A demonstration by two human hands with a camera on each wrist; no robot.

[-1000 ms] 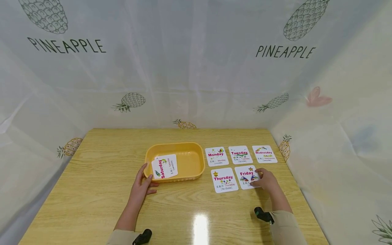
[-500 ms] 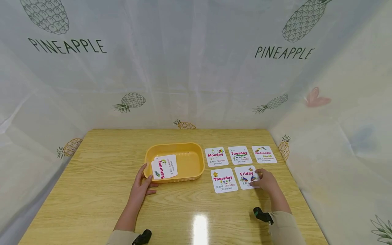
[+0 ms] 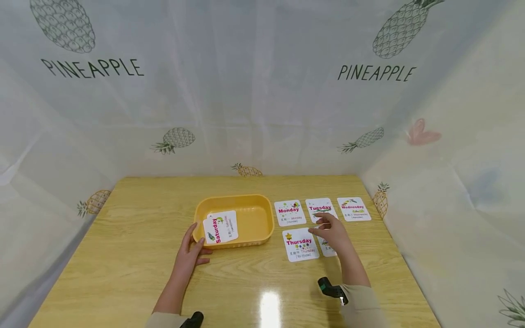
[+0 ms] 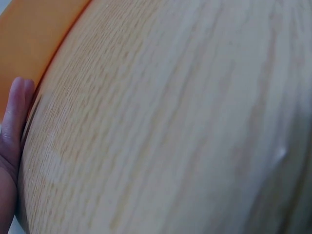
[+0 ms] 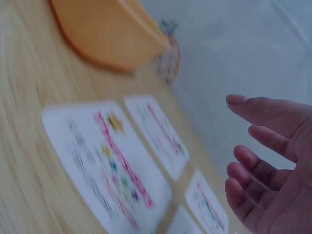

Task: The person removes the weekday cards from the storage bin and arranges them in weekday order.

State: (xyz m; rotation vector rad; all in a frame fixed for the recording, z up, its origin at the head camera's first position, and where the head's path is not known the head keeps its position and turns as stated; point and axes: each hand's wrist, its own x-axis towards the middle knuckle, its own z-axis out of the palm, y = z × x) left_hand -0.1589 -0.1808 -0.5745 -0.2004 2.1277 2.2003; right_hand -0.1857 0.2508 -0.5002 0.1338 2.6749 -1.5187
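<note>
My left hand [image 3: 189, 255] holds the near left corner of a shallow yellow plastic tray [image 3: 256, 238], with digits along its wall and at its rim. In the left wrist view, fingers [image 4: 16, 100] lie against the tray's orange-looking outer side. A white Saturday card [image 3: 221, 227] lies inside, over another card's edge. My right hand [image 3: 334, 232], holding nothing, hovers with loosely bent fingers over the Friday card [image 3: 326, 248], hiding much of it, and overlaps the lower part of the Tuesday card [image 3: 313, 205]. The Thursday card [image 3: 301, 245] lies just left of it.
The Monday card [image 3: 290, 213] and the Wednesday card [image 3: 354, 209] lie in the back row with Tuesday. All rest on a wooden table [image 3: 143, 218]. A pale pineapple-printed curtain [image 3: 254, 114] encloses the back and sides.
My right hand has let go of the Friday card's right edge, lifted and moved left over the cards. The left hand and tray stay in place.
</note>
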